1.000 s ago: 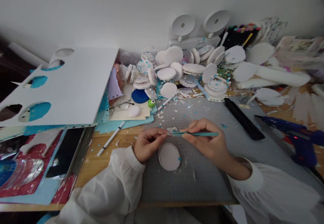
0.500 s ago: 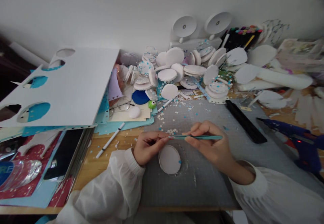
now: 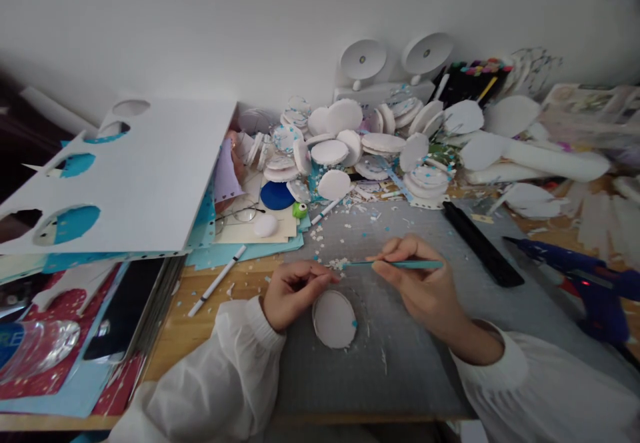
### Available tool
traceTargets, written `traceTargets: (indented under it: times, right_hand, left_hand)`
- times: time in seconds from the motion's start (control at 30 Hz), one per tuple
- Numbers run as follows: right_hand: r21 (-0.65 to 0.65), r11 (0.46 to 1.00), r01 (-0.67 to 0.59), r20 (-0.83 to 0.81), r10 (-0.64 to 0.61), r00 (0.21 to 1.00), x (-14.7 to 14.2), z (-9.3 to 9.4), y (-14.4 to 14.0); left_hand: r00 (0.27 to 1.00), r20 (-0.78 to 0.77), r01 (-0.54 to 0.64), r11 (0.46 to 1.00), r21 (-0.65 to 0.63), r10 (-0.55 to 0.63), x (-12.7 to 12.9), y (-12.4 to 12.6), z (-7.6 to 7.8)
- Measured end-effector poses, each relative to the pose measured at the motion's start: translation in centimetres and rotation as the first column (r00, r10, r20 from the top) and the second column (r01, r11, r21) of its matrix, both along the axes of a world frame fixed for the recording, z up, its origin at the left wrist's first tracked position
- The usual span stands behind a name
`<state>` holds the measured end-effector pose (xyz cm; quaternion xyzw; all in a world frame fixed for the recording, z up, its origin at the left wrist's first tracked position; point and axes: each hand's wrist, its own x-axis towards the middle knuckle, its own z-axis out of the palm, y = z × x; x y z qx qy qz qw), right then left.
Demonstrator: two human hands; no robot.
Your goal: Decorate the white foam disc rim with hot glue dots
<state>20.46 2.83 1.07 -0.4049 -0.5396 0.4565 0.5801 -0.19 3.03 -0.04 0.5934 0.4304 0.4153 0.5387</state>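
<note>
A white foam disc point(image 3: 334, 318) lay flat on the grey cutting mat point(image 3: 400, 356), close to the person's chest, with a small blue speck at its right edge. Just above it the right hand point(image 3: 420, 283) pinched a thin teal tool point(image 3: 395, 264) between thumb and fingers, the shaft lying nearly level and its tip pointing left toward a little heap of white crumbs point(image 3: 339, 264). The left hand point(image 3: 293, 289) was curled with thumb and forefinger pressed together just beside that tip; whether they nipped some scrap could not be told. The two hands sat near each other, not touching, both over the upper rim of the disc.

White and blue crumbs were strewn farther up the mat. A black strip point(image 3: 475, 243) lay slantwise on the mat's right part, and a blue glue gun point(image 3: 585, 276) rested beyond it on the tabletop point(image 3: 235, 283). A white pen point(image 3: 217, 280) lay left of the mat. At the back, against the wall, sat a heap of white discs point(image 3: 360, 146). A large white sheet with round holes point(image 3: 125, 176) covered coloured papers on the left, beside a pair of glasses point(image 3: 237, 213) and a small green object point(image 3: 299, 209).
</note>
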Motion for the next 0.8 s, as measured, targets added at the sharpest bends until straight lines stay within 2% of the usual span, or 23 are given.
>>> traceTargets:
  times: [0.1,0.17,0.2,0.27,0.33,0.43,0.53,0.6,0.67,0.8]
  right_hand:
    - [0.14,0.988,0.068,0.071,-0.078,0.994,-0.1,0.4,0.1]
    - [0.315,0.946,0.083,0.173,-0.143,0.975,-0.1,1.0,-0.1]
    - [0.414,0.908,0.067,0.242,-0.181,0.953,0.0,1.4,-0.2]
    - [0.593,0.804,-0.049,0.4,-0.241,0.884,0.0,2.2,-0.7]
    - [0.692,0.687,-0.221,0.534,-0.28,0.798,-0.2,3.1,-1.4]
    - [0.721,0.538,-0.437,0.656,-0.325,0.681,-1.1,4.1,-2.7]
    - [0.694,0.459,-0.555,0.718,-0.386,0.579,-2.4,4.2,-3.8]
    - [0.689,0.436,-0.579,0.725,-0.427,0.541,-3.3,3.9,-4.2]
    - [0.697,0.436,-0.57,0.717,-0.451,0.532,-4.1,3.7,-4.4]
    - [0.683,0.56,-0.469,0.72,-0.406,0.562,-4.6,3.8,-4.5]
  left_hand:
    - [1.0,0.019,0.011,1.0,0.002,-0.011,-0.1,0.1,0.2]
    - [0.999,0.039,0.033,0.999,-0.017,-0.032,-0.3,0.0,0.3]
    - [0.998,0.047,0.044,0.999,-0.026,-0.042,-0.4,0.0,0.3]
    - [0.996,0.059,0.063,0.997,-0.035,-0.06,-0.6,-0.2,0.2]
    - [0.994,0.067,0.087,0.996,-0.032,-0.085,-0.7,-0.4,0.2]
    - [0.981,0.102,0.169,0.983,-0.065,-0.162,-0.8,-0.9,0.5]
    - [0.966,0.14,0.235,0.965,-0.118,-0.218,-0.6,-1.4,0.8]
    - [0.966,0.176,0.223,0.957,-0.185,-0.191,-0.5,-1.7,0.8]
    - [0.966,0.217,0.196,0.948,-0.252,-0.142,-0.3,-1.8,0.6]
    - [0.965,0.256,0.14,0.947,-0.288,-0.065,-0.2,-1.6,0.5]
